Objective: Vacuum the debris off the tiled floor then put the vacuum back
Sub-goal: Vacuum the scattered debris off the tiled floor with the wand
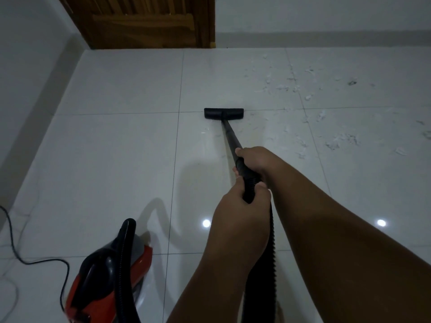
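A black vacuum wand [229, 136] runs forward to a flat black floor head [224, 113] resting on the white tiled floor [121, 145]. My right hand [254, 159] grips the wand higher up. My left hand [242, 213] is closed around the ribbed hose cuff just behind it. The ribbed hose [271, 231] hangs down between my arms. The red and black vacuum body [109, 271] sits on the floor at lower left. White scraps and dark specks of debris [303, 89] lie scattered to the right of the head.
A wooden door [144, 22] stands at the back, with white walls on the left and behind. The black power cord [35, 259] snakes across the floor at lower left. Two ceiling lights reflect off the glossy tiles.
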